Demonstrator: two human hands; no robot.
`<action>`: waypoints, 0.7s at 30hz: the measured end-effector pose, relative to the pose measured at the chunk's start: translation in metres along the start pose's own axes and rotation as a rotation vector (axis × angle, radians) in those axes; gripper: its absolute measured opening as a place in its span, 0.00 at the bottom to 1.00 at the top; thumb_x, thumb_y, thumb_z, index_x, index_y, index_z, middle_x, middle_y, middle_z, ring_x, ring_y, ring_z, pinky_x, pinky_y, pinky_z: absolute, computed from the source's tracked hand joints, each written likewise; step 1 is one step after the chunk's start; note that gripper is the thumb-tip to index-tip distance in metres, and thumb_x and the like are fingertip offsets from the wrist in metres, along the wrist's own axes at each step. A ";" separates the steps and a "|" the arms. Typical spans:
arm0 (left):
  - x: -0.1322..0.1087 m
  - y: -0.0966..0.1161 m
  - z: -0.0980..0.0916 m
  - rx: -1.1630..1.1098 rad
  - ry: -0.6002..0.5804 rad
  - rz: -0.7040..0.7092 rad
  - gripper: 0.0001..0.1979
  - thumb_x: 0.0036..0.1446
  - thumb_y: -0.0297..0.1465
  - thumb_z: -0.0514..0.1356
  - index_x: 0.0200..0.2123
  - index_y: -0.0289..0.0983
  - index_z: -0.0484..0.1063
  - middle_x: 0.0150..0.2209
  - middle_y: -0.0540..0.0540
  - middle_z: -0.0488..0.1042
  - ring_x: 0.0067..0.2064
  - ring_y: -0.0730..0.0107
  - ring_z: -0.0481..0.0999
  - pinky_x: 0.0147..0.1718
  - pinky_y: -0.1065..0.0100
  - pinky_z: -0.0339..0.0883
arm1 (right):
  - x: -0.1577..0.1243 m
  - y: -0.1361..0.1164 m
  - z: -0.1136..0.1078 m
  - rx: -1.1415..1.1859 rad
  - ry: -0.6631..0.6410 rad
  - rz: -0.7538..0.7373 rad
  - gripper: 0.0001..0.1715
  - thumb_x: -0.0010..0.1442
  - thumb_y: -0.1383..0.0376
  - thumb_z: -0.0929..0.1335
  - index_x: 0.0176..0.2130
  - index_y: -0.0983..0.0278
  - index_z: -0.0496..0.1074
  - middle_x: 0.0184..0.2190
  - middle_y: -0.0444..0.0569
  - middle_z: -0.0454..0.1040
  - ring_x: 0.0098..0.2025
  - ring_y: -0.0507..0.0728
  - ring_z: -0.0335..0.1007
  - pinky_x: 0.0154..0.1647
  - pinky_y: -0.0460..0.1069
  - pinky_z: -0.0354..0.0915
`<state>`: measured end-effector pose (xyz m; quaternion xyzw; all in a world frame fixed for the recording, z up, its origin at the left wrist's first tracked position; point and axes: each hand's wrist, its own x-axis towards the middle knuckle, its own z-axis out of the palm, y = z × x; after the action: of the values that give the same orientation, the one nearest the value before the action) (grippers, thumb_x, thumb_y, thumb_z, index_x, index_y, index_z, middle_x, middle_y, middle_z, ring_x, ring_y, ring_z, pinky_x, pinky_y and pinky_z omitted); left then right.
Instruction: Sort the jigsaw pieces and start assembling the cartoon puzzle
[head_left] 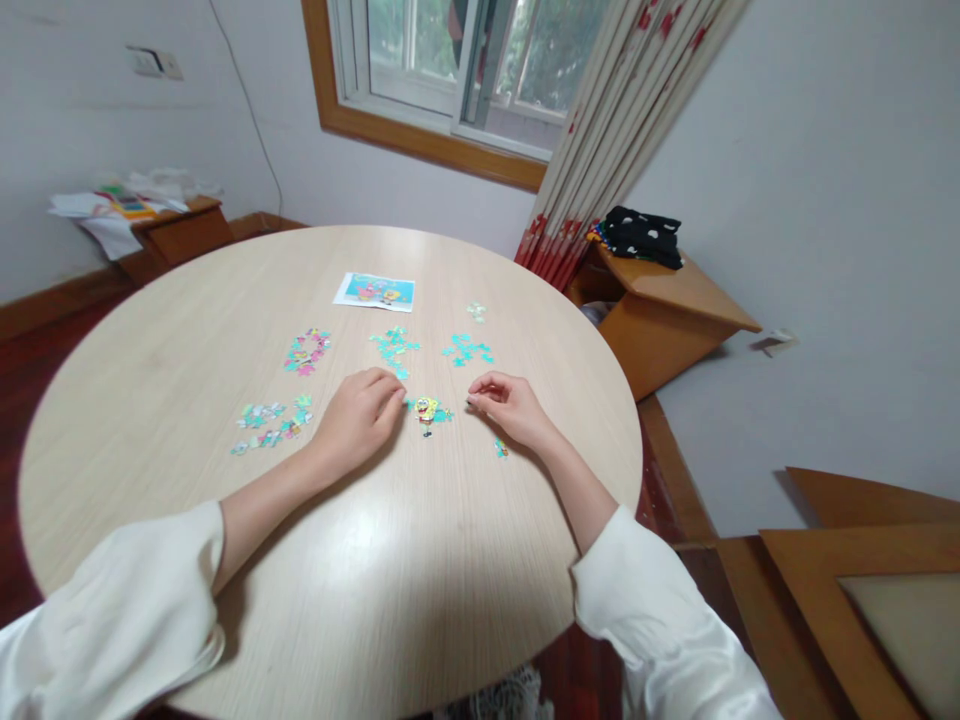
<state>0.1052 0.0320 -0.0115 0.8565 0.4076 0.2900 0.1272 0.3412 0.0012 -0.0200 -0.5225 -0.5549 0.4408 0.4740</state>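
Observation:
A small joined section of jigsaw puzzle (pixel 427 411), with a yellow cartoon figure and teal bits, lies on the table between my hands. My left hand (pixel 361 415) rests at its left side, fingers curled together with the tips by a teal edge; whatever they grip is hidden. To the right of the section, my right hand (pixel 511 406) pinches a small dark puzzle piece (pixel 470 402) between thumb and finger, apart from the section. Close below that hand lies a small group of colourful pieces (pixel 501 449).
On the round wooden table (pixel 360 600), teal pieces (pixel 394 347), more teal pieces (pixel 468 350), pale pieces (pixel 476 312), a pink mixed ring (pixel 307 351) and a multicoloured group (pixel 271 425) lie around. The reference picture (pixel 376 292) is farther back. A wooden cabinet (pixel 660 310) stands right.

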 end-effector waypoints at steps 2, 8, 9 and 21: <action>0.002 -0.006 0.000 -0.025 0.004 -0.031 0.15 0.60 0.35 0.48 0.32 0.35 0.73 0.36 0.40 0.75 0.40 0.60 0.72 0.43 0.59 0.65 | 0.007 0.005 0.003 0.045 0.090 -0.012 0.14 0.43 0.58 0.74 0.27 0.63 0.71 0.25 0.42 0.71 0.28 0.51 0.68 0.36 0.51 0.69; 0.005 -0.009 0.005 -0.198 0.061 -0.098 0.12 0.57 0.35 0.52 0.30 0.37 0.72 0.32 0.43 0.75 0.34 0.64 0.72 0.37 0.63 0.65 | 0.035 0.005 0.012 0.105 0.012 -0.028 0.12 0.43 0.60 0.74 0.30 0.63 0.76 0.29 0.44 0.74 0.31 0.51 0.69 0.38 0.51 0.67; 0.008 -0.009 0.007 -0.234 0.071 -0.119 0.11 0.56 0.35 0.52 0.30 0.37 0.72 0.32 0.44 0.75 0.33 0.64 0.72 0.37 0.63 0.65 | 0.040 0.005 0.014 0.128 -0.009 -0.025 0.13 0.42 0.61 0.74 0.30 0.63 0.77 0.29 0.44 0.75 0.31 0.50 0.69 0.38 0.50 0.67; 0.044 0.000 0.033 -0.753 0.075 -0.393 0.13 0.49 0.40 0.60 0.24 0.36 0.70 0.21 0.49 0.72 0.22 0.70 0.69 0.24 0.69 0.61 | 0.060 0.011 0.021 0.262 -0.088 0.068 0.20 0.35 0.58 0.78 0.28 0.65 0.76 0.21 0.43 0.74 0.23 0.48 0.67 0.27 0.46 0.64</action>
<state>0.1471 0.0670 -0.0204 0.6451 0.4333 0.4198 0.4689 0.3224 0.0623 -0.0298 -0.4551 -0.4948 0.5476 0.4982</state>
